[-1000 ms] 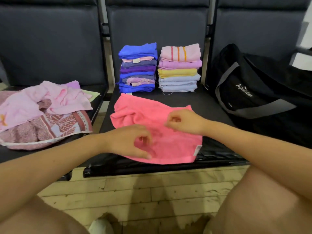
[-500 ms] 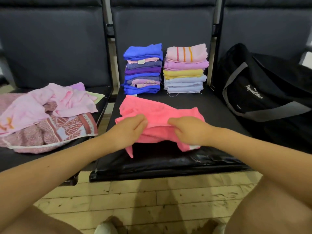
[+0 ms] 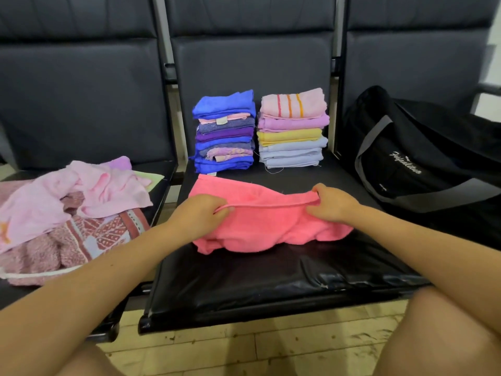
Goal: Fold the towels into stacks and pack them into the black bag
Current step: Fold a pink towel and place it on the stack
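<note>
While the left hand point(image 3: 199, 213) and the right hand point(image 3: 332, 203) each pinch one end of the pink towel's point(image 3: 271, 223) lifted hem, the cloth sags between them onto the middle seat point(image 3: 271, 280), its far part lying flat toward the back. This looks like the folding step, partway through the first fold of this piece. The hands are well apart, both curled tight on the fabric edge.

Behind the towel stand 2 finished stacks side by side: a blue and purple stack point(image 3: 224, 131) and a pastel stack point(image 3: 292, 128). A heap of unfolded towels point(image 3: 70, 210) waits on the seat to the left, and the black bag point(image 3: 423, 158) sits on the seat to the right, nothing visibly packed in it yet.

Next, I'd judge, the held edge must be carried forward to meet the far edge squarely, corners matched, then smoothed flat.
</note>
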Demonstrator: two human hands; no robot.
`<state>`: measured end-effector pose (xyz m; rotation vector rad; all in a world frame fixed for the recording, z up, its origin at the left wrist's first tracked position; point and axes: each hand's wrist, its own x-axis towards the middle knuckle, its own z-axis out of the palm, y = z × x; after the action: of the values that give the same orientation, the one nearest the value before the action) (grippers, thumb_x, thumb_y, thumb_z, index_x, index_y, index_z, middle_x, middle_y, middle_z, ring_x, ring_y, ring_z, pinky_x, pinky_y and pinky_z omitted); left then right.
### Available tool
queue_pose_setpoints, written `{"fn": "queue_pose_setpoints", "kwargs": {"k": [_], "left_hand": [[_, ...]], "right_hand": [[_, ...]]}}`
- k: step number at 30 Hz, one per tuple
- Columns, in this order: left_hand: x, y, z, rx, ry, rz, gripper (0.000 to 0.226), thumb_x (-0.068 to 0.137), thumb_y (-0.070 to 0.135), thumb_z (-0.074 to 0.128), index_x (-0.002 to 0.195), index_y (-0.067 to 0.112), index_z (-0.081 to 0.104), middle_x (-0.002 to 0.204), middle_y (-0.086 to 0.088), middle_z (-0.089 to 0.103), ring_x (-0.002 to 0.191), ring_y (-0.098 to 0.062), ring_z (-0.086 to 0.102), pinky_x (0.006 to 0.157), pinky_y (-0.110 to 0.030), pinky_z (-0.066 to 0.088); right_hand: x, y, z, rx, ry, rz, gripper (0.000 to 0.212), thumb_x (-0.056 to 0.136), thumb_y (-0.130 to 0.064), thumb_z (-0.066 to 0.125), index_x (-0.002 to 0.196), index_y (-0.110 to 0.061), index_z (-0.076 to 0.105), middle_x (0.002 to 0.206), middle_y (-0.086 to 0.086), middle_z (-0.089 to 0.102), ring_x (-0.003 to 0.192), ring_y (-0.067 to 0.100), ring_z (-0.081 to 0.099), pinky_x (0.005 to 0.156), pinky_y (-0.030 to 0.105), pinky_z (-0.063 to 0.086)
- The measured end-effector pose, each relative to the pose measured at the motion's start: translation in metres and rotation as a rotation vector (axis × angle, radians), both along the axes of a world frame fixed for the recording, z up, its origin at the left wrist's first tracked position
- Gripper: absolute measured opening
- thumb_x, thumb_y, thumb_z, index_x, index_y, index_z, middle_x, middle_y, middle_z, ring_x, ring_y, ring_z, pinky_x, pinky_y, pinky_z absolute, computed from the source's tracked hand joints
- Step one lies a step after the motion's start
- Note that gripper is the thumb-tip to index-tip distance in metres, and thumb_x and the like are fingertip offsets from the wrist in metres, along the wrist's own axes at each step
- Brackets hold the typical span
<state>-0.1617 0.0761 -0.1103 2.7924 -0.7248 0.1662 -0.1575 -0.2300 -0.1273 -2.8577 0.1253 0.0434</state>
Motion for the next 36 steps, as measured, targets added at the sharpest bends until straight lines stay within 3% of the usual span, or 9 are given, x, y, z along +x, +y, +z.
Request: {"fn": "queue_pose_setpoints", "kwargs": {"k": [6,11,14,19,22,25,31,34,36], "left_hand": [[0.013,-0.006,-0.010,-0.110,0.055,0.073,0.046,0.099,0.035,0.045,0.056,0.021,0.039,0.056,0.005,0.043,0.056,-0.010,0.040,0.055,-0.028,0.029],[0.024,-0.001,-0.017,-0.210,0.082,0.121,0.046,0.099,0.033,0.044,0.057,0.015,0.039,0.059,-0.002,0.047,0.060,-0.018,0.043,0.062,-0.034,0.036],[0.026,-0.002,-0.019,-0.241,0.085,0.155,0.046,0.099,0.030,0.046,0.056,0.015,0.036,0.056,0.000,0.042,0.058,-0.017,0.039,0.058,-0.029,0.033],[0.030,-0.004,-0.016,-0.419,0.049,0.239,0.046,0.098,0.027,0.048,0.056,0.014,0.032,0.058,-0.006,0.040,0.059,-0.020,0.037,0.058,-0.032,0.032],[0.029,-0.005,-0.015,-0.545,0.057,0.294,0.044,0.098,0.025,0.047,0.059,0.006,0.037,0.063,-0.012,0.041,0.063,-0.021,0.038,0.061,-0.036,0.032],[0.029,-0.005,-0.014,-0.670,0.099,0.355,0.040,0.097,0.025,0.047,0.062,0.011,0.036,0.064,-0.009,0.036,0.062,-0.018,0.035,0.059,-0.034,0.028],[0.028,-0.001,-0.010,-0.739,0.144,0.411,0.039,0.097,0.022,0.046,0.060,0.012,0.044,0.063,0.001,0.046,0.064,-0.015,0.040,0.058,-0.031,0.032],[0.026,-0.001,-0.008,-0.827,0.159,0.425,0.034,0.098,0.026,0.046,0.088,-0.002,0.063,0.082,-0.005,0.059,0.079,-0.018,0.050,0.064,-0.029,0.037],[0.025,-0.004,-0.005,-0.906,0.161,0.451,0.030,0.099,0.030,0.044,0.098,0.009,0.065,0.095,-0.001,0.061,0.090,-0.017,0.052,0.072,-0.031,0.038]], "right_hand": [[0.014,-0.019,-0.028,0.138,-0.027,0.013,0.049,0.089,-0.043,0.062,0.124,-0.009,0.056,0.121,0.008,0.063,0.109,0.026,0.059,0.087,0.032,0.044],[0.023,-0.025,-0.033,0.324,-0.102,0.103,0.025,0.088,-0.035,0.066,0.078,-0.012,0.063,0.074,-0.004,0.057,0.072,0.011,0.052,0.067,0.026,0.037],[0.022,-0.027,-0.027,0.415,-0.120,0.163,0.036,0.088,-0.025,0.068,0.061,-0.009,0.050,0.062,-0.001,0.042,0.058,0.009,0.038,0.061,0.028,0.033],[0.016,-0.026,-0.007,0.455,-0.350,0.255,0.021,0.087,-0.018,0.069,0.072,-0.004,0.064,0.101,0.001,0.060,0.104,0.016,0.052,0.096,0.027,0.037],[-0.003,-0.015,0.013,0.551,-0.245,0.314,0.026,0.090,-0.021,0.065,0.073,0.000,0.063,0.086,0.003,0.064,0.081,0.011,0.058,0.079,0.026,0.045],[-0.021,-0.006,0.023,0.510,-0.092,0.377,0.045,0.092,-0.028,0.063,0.063,0.003,0.047,0.059,0.001,0.039,0.049,0.003,0.038,0.051,0.017,0.032],[-0.036,-0.004,0.013,0.449,0.390,0.395,0.048,0.095,-0.044,0.054,0.055,-0.025,0.038,0.057,-0.008,0.032,0.055,0.010,0.030,0.054,0.025,0.026],[-0.035,-0.002,0.012,0.470,0.367,0.372,0.045,0.099,-0.038,0.050,0.057,-0.024,0.037,0.056,-0.010,0.034,0.051,0.007,0.031,0.051,0.020,0.028],[-0.032,-0.002,0.017,0.384,0.250,0.385,0.045,0.100,-0.034,0.047,0.059,-0.021,0.034,0.059,-0.005,0.033,0.052,0.007,0.031,0.053,0.022,0.030]]}}
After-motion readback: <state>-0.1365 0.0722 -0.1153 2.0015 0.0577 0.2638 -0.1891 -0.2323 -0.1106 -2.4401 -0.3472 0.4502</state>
